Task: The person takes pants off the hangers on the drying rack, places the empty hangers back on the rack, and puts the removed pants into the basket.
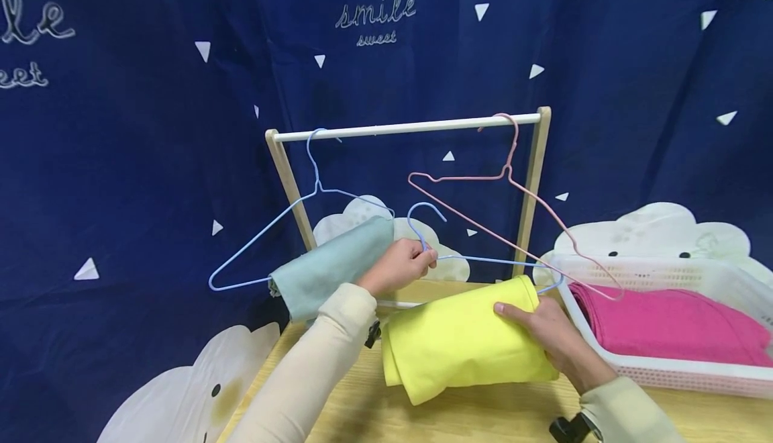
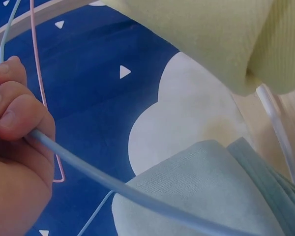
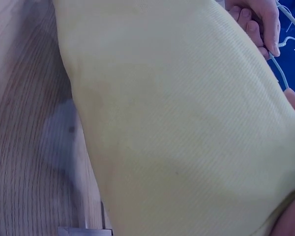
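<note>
In the head view my left hand (image 1: 395,267) grips a blue clothes hanger (image 1: 483,259) near its neck, with the hook sticking up above the fingers. Over this hanger's lower bar hangs a folded yellow cloth (image 1: 461,342). My right hand (image 1: 552,335) pinches the cloth's right side, thumb on the front and the other fingers behind, mostly hidden. The left wrist view shows the left hand's fingers (image 2: 19,115) curled round the blue wire (image 2: 123,189). Yellow cloth (image 3: 172,118) fills most of the right wrist view.
A rack's white rail (image 1: 417,126) carries another blue hanger (image 1: 260,231) with a grey-green cloth (image 1: 332,268), and a pink hanger (image 1: 471,220) at the right. A white basket (image 1: 664,370) holds a magenta cloth (image 1: 676,325) on the wooden table (image 1: 374,403). Behind hangs a blue curtain (image 1: 151,127).
</note>
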Motion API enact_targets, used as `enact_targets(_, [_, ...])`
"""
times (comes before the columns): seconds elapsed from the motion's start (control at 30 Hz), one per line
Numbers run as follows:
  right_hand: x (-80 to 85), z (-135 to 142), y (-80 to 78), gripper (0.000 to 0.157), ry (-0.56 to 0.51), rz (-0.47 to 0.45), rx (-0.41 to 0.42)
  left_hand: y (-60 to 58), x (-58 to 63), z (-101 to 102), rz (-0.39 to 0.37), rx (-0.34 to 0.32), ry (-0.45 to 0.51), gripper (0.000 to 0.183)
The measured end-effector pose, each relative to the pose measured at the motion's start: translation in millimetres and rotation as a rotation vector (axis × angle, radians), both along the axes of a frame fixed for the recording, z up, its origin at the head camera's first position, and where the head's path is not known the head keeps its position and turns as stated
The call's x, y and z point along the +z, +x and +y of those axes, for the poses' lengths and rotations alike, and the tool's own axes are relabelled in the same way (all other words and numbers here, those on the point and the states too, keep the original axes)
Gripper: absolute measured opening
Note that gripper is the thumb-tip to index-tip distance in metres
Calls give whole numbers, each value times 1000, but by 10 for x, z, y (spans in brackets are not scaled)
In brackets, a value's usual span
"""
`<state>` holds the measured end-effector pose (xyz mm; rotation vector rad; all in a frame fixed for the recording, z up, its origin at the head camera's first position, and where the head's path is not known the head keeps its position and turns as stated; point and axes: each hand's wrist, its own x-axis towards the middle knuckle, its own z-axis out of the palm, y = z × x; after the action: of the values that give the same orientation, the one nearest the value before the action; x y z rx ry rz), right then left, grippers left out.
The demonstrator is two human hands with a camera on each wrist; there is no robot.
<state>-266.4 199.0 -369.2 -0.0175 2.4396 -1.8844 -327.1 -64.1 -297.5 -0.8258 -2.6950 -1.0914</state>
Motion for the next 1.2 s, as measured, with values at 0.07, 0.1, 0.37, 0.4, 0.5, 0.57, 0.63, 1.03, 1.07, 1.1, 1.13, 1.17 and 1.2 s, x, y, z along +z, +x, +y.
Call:
enact_targets(0.07, [-3,3,-1,29,0,-1,0,-2,-6,-1,1,-3,1,33])
enact_targets(0.1, [-4,4,-5,29,-1,-4,-2,-5,-8,-1,3,-5,1,33])
enact_targets(0.37, [-12,-13,-12,32,1,-11,-9,-4,-15,-6,-9,0,1,35])
enact_targets(0.4, [-12,-15,-12,32,1,-9,-11,-1,-13,-6,-11,1,0,35])
enact_targets(0.5, [-15,-14,-16,31,-1,-6,-12,-4,-10,-6,-9,3,-1,34])
enact_targets(0.57, [-18,-12,-21,30,-4,-6,-11,-7,-8,-5,-5,2,-2,34])
enact_targets(0.63, [-23,-11,-26,30,-8,-8,-7,-10,-7,-7,-1,2,-5,33])
enact_targets(1.03, [-67,-6,-34,29,-4,-6,-5,-40,-98,50,28,15,-25,33])
enact_targets(1.07, [-70,-11,-35,29,-6,-2,-3,-49,-115,50,35,16,-18,32])
enact_targets(1.1, [-68,-16,-36,29,-11,1,1,-52,-122,49,44,20,-15,31])
enact_targets(1.13, [-64,-19,-40,29,-16,3,3,-55,-124,46,54,24,-9,31])
enact_targets(1.17, [-60,-22,-44,29,-20,10,4,-59,-124,43,66,29,-6,30])
enact_targets(1.2, [-55,-25,-45,28,-23,15,6,-60,-120,39,78,32,-2,30])
